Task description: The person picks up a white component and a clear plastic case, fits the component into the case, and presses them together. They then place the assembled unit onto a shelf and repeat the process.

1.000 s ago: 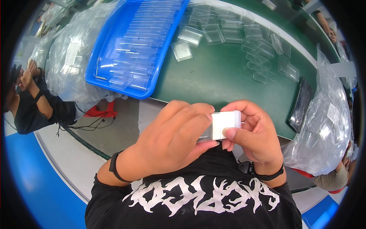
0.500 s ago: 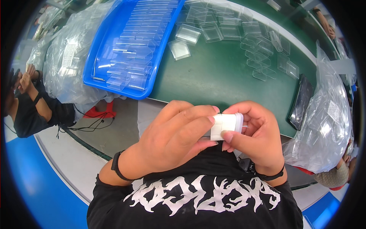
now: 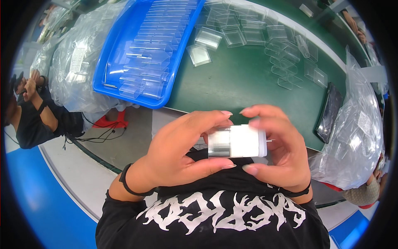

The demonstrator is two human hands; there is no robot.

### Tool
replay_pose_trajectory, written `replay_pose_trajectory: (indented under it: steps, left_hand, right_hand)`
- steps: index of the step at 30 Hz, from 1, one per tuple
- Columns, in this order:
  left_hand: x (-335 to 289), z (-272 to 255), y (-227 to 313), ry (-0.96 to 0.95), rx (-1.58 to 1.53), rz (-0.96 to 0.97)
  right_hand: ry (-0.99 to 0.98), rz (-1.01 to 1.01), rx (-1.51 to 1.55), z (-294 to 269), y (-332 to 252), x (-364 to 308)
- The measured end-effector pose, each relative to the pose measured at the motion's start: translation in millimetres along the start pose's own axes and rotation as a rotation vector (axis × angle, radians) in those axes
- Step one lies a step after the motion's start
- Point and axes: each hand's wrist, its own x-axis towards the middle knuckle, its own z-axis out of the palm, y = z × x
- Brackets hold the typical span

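Close to my chest is a white block point(image 3: 244, 141) with a paler, translucent right end. A thin metal pin juts out of that end. On its left side sits a clear plastic sleeve point(image 3: 219, 142), which is see-through and catches the light. My left hand point(image 3: 178, 145) grips this sleeve, thumb along the lower edge and fingers at the upper edge and behind. Around the block's right end curves my right hand point(image 3: 284, 145), its thumb and fingers spread apart and off the block's face; the fingers are slightly blurred.
A blue tray point(image 3: 168, 93) holding rows of clear plastic pieces point(image 3: 155, 54) stands at the far left. More clear pieces point(image 3: 234, 36) lie on the green table point(image 3: 232, 79). At right are a dark phone-like slab point(image 3: 328, 112) and a plastic bag point(image 3: 352, 145). Another person point(image 3: 33, 108) sits at left.
My right thumb and fingers have spread off the white block. My left hand has opened wider and shifted left, so the clear sleeve now shows. The block faces me more fully.
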Motion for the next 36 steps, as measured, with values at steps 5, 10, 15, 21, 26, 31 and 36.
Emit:
replay_pose_trajectory:
  steps: [5,10,15,21,26,31,36]
  left_hand:
    - [5.8,2.0,-0.7,0.077,0.263,0.226]
    - [5.4,6.8,-4.8,0.082,0.338,0.296]
    - [7.7,6.2,-3.2,0.114,0.335,0.339]
    - [9.7,2.0,-4.9,0.090,0.319,0.332]
    - [9.1,8.2,-3.0,0.054,0.425,0.437]
    - [7.8,10.5,-3.9,0.074,0.424,0.492]
    - [2.1,10.2,-6.4,0.060,0.385,0.523]
  right_hand:
    - [0.099,0.470,0.424,-2.3,-4.5,2.1]
    - [0.180,0.461,0.221,8.2,-12.4,1.5]
    - [0.126,0.335,0.140,3.7,-9.6,-1.4]
    - [0.169,0.403,0.523,-8.6,4.0,-10.2]
    - [0.093,0.487,0.327,-5.5,-3.1,-10.8]
    - [0.067,0.382,0.270,-4.2,-0.8,-8.5]
    - [0.023,0.094,-0.043,-9.0,-7.0,-2.8]
